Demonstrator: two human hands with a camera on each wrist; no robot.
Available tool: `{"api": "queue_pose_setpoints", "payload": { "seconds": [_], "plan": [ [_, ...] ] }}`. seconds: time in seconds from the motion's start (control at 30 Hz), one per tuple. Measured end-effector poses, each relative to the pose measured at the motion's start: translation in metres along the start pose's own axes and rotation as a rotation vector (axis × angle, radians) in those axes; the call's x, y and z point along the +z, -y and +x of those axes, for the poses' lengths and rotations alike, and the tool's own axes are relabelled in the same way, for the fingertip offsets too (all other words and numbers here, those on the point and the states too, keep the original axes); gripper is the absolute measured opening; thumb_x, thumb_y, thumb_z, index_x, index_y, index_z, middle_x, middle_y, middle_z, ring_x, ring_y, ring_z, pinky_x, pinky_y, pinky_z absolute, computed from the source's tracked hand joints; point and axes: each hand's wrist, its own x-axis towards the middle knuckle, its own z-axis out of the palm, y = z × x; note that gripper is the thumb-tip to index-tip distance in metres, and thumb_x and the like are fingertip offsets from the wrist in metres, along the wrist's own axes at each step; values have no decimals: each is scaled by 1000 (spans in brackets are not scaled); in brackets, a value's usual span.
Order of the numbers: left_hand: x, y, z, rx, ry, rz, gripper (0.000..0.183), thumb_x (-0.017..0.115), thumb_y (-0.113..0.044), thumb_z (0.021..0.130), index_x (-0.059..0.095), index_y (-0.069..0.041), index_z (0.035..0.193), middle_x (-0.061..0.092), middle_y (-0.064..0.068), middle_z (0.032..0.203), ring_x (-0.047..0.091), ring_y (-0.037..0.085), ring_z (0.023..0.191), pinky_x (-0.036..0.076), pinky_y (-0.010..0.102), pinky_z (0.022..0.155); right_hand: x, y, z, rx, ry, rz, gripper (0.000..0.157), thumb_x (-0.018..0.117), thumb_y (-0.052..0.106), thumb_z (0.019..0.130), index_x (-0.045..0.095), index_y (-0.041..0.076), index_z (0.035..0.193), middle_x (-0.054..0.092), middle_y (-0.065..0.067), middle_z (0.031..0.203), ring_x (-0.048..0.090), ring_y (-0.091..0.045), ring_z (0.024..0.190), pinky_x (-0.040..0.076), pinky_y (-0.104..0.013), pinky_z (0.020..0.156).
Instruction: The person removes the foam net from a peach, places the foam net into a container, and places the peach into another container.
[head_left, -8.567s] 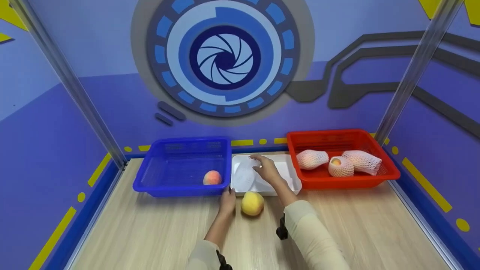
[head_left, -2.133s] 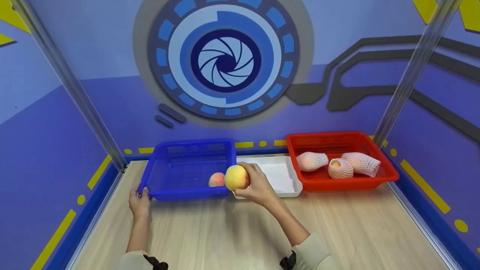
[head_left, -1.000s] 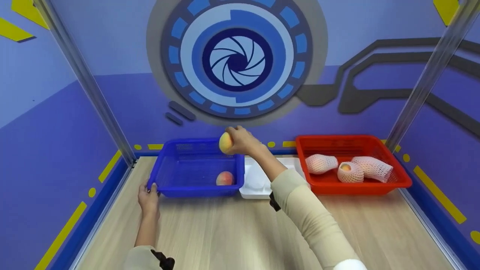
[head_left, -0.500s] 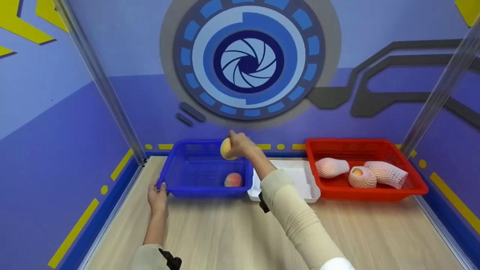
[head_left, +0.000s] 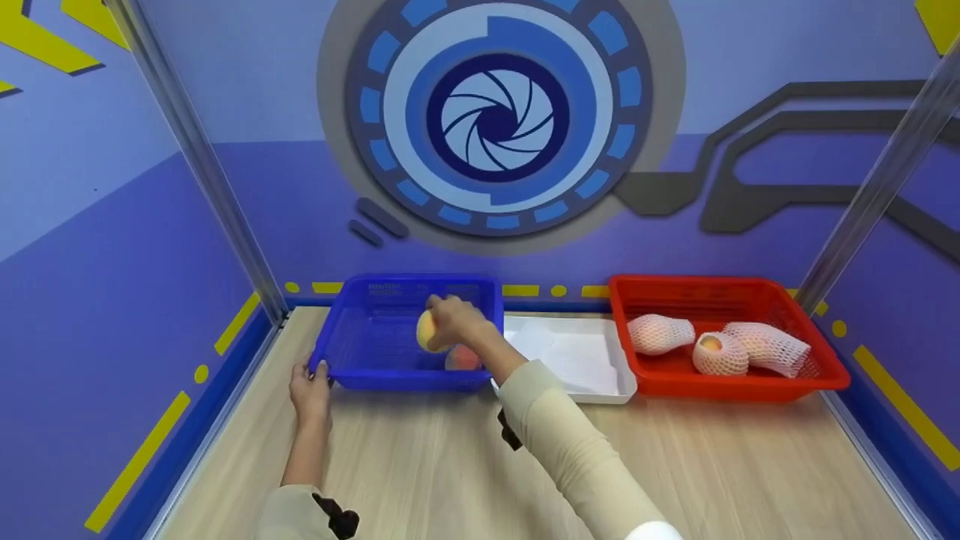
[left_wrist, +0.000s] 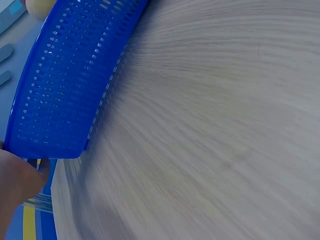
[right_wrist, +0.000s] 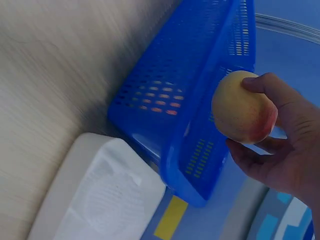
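Note:
My right hand (head_left: 456, 321) grips a yellow peach (right_wrist: 239, 111) with a red blush, thumb on one side and fingers on the other. It hangs over the right half of the blue basket (head_left: 397, 381), below the level of the back rim in the head view. Inside that basket lies a second, redder peach (head_left: 461, 359), partly covered by my right hand and wrist. My left hand (head_left: 310, 395) holds the basket's front left corner, thumb up at the rim; the left wrist view shows part of this hand (left_wrist: 19, 181) at the basket's end.
Between the baskets sits a shallow white tray (head_left: 628, 381) with thin white net sleeves (head_left: 534, 339) in it. To its right, a red basket (head_left: 720, 388) holds several peaches in white foam nets (head_left: 660, 334). Walls and metal posts (head_left: 202, 161) enclose the wooden table (head_left: 420, 465).
The yellow peach, on the table at first, was picked up by my right hand, carried over the blue basket and lowered. My left hand moved from the basket's right end to its left corner.

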Motion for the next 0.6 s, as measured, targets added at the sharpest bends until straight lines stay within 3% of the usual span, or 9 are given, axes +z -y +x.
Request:
{"api": "queue_pose_setpoints", "payload": {
  "seconds": [0.23, 0.4, 0.53, 0.6],
  "plan": [
    [-1, 0, 0, -3, 0, -11, 49, 41, -10, 109, 29, 5, 154, 33, 26, 159, 39, 35, 144, 38, 45, 116, 26, -2, 1, -67, 36, 28, 68, 86, 26, 74, 57, 15, 134, 64, -9, 111, 60, -23, 94, 54, -34, 76],
    [0, -1, 1, -4, 7, -11, 50, 40, -11, 109, 27, 5, 155, 31, 25, 160, 37, 34, 145, 37, 44, 117, 40, -3, 0, -130, 17, 20, 63, 84, 28, 80, 59, 16, 136, 65, -11, 116, 62, -24, 100, 55, -35, 80],
    [0, -2, 1, -6, 5, 3, 50, 40, -10, 109, 28, 4, 155, 31, 25, 160, 36, 35, 146, 37, 44, 117, 52, -5, 0, -216, 18, -49, 50, 77, 30, 89, 61, 15, 135, 65, -10, 119, 63, -25, 104, 56, -36, 82],
    [-1, -2, 2, -5, 6, 0, 49, 40, -9, 109, 28, 4, 155, 30, 25, 160, 36, 35, 146, 37, 44, 117, 56, -7, 0, -264, 31, -87, 37, 70, 22, 94, 65, 15, 130, 68, -9, 112, 63, -24, 99, 56, -35, 78]
  ]
}}
